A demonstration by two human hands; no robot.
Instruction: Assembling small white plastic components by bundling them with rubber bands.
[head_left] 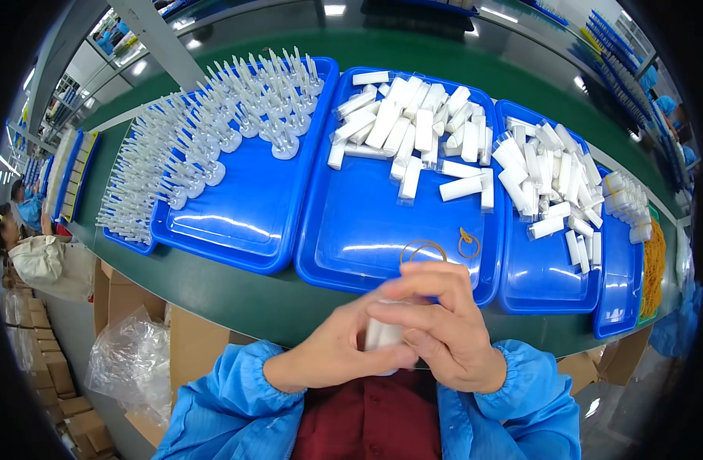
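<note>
In front of my chest, my left hand [328, 345] is closed around a few small white oblong packets [382, 335]. My right hand [455, 333] comes at them from the other side, its fingers curled over the top and its thumb against them. Both hands partly cover the packets, so I cannot make out how many there are. Just beyond my fingertips shows a yellow rubber band [424, 244]; whether it touches the fingers is unclear. A second, twisted rubber band [468, 244] lies in the middle blue tray [351, 222], with many loose white packets [420, 126] heaped at its far end.
Left, a blue tray [228, 230] bears many clear pieces with upright stems [182, 146]. Right, another blue tray [547, 284] holds white packets; past it lie banded bundles [626, 201] and a heap of rubber bands [653, 264]. Cardboard boxes [198, 353] stand below the green table's [213, 295] edge.
</note>
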